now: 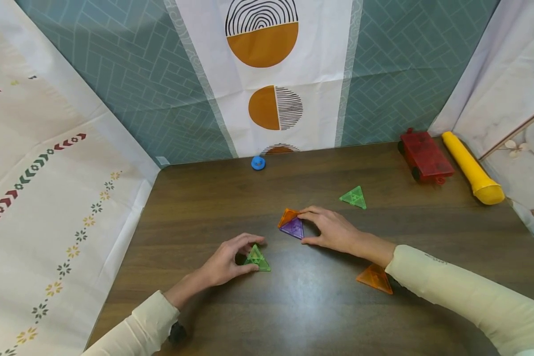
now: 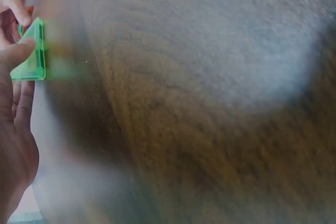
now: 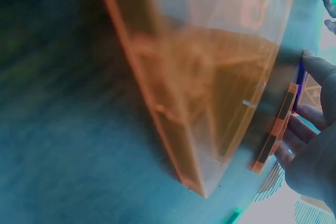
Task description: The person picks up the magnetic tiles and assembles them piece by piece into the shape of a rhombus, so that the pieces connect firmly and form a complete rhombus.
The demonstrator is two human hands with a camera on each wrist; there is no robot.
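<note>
My left hand (image 1: 224, 262) pinches a translucent green triangular magnetic tile (image 1: 258, 259) between thumb and fingers, low over the table. In the left wrist view the thumb lies across the face of this green tile (image 2: 34, 59). To its right, my right hand (image 1: 333, 231) grips a purple triangular tile (image 1: 293, 227), thumb at its near corner and fingers at its far side. An orange triangular tile (image 1: 287, 216) stands against the purple one, under the fingertips. The right wrist view shows the orange tile's edge (image 3: 275, 129) with dark magnets in it.
A loose orange tile (image 1: 376, 279) lies beside the right sleeve, and a green tile (image 1: 355, 197) lies farther back. Along the back are a small blue round object (image 1: 258, 163), a red toy cart (image 1: 426, 154) and a yellow club-shaped object (image 1: 471, 168). Patterned cloths enclose the brown table (image 1: 196, 198).
</note>
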